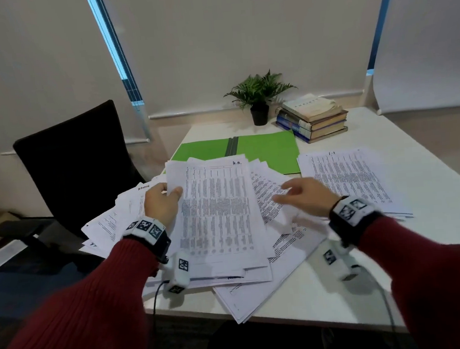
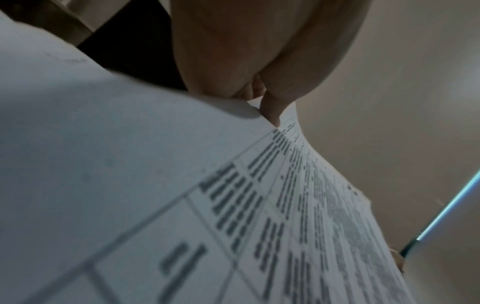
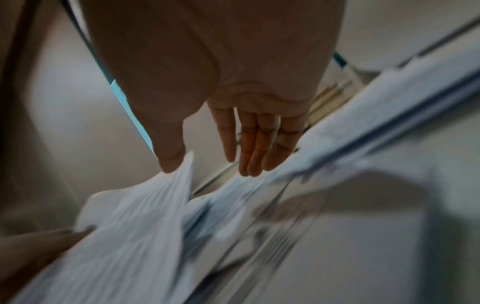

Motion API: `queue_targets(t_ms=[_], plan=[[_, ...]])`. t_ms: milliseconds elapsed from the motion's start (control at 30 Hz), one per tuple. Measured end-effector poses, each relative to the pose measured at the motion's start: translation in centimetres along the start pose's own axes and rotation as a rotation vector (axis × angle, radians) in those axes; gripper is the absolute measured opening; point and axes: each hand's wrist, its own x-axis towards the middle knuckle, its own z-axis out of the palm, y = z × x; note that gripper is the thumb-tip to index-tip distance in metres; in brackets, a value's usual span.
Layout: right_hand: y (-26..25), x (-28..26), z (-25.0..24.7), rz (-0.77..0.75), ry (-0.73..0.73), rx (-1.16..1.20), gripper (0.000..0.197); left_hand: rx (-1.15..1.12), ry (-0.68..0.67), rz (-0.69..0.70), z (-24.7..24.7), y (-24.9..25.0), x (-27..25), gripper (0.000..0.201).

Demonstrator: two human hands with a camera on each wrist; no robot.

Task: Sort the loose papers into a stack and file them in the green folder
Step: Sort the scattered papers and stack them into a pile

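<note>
The table (image 1: pixel 427 166) carries everything, with a chair (image 1: pixel 80 157) off beyond the left hand. Just past both hands lies the folder (image 1: pixel 270 147), open flat, its near edge partly covered by paper. Beyond the right hand, well apart, stand books (image 1: pixel 312 118) and a plant (image 1: pixel 258 96).

The loose papers (image 1: pixel 288 249) fan out under and between the hands in an untidy spread reaching the near table edge. A neater pile (image 1: pixel 351 176) sits just outside the right hand, squared up on the table.

The left hand (image 1: pixel 161 203) holds a sheaf (image 1: pixel 218 216) by its left edge, thumb on top and fingers beneath, so the pages stand tilted above the spread. The right hand (image 1: pixel 303 195) is wide, fingers (image 3: pixel 255 144) straight and empty, hovering just above the spread beside the sheaf; the right wrist view is blurred, so whether it touches paper is unclear.

The step looks like gathering: sorting is partway done and filing has not started. The next move probably calls for the right hand to take another sheet from the spread and add it to the sheaf, or to steady the sheaf's free edge for squaring.
</note>
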Motion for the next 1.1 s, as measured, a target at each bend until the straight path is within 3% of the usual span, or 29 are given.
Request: queue_targets(t_ms=[67,100,200,267,333,400,533,600,667,800,900,1100], plan=[[-1.4,0.2,3.1,0.02,-0.054,0.154,0.101,-0.102,-0.03,-0.015,1.2,0.6,-1.1,0.006],[-1.6,0.4,4.2,0.026,-0.061,0.258,0.101,-0.142,-0.045,-0.036,1.7,0.8,-1.5,0.005],[-1.5,1.0,6.2,0.047,-0.028,0.558,0.068,-0.24,-0.119,-0.096,2.8,1.2,-2.4,0.014],[-0.7,1.7,7.0,0.054,0.03,0.657,0.073,-0.223,-0.13,-0.082,3.0,1.0,-2.1,0.022],[-0.2,2.0,7.0,0.044,0.109,0.679,0.059,-0.155,-0.117,-0.076,2.6,1.2,-2.1,0.022],[0.1,1.9,6.8,0.061,0.17,0.697,0.046,0.001,-0.104,-0.084,1.5,0.7,-1.3,0.03],[0.3,1.8,6.4,0.047,0.204,0.656,0.032,0.665,-0.187,-0.225,-1.9,-0.9,-0.1,0.092],[0.4,1.9,6.5,0.063,0.194,0.631,0.036,0.764,-0.209,-0.239,-2.4,-1.9,0.1,0.101],[0.2,1.8,6.7,0.058,0.193,0.597,0.042,0.761,-0.21,-0.23,-2.2,-2.3,0.0,0.097],[0.4,2.0,7.0,0.088,0.206,0.605,0.039,0.629,-0.196,-0.21,-1.8,-2.6,0.1,0.067],[0.3,1.9,6.8,0.118,0.2,0.625,0.037,0.582,-0.054,-0.05,-2.1,-3.1,0.3,0.033],[0.3,2.0,6.8,0.14,0.173,0.663,0.037,0.397,0.147,0.13,-4.7,-0.8,0.4,0.015]])
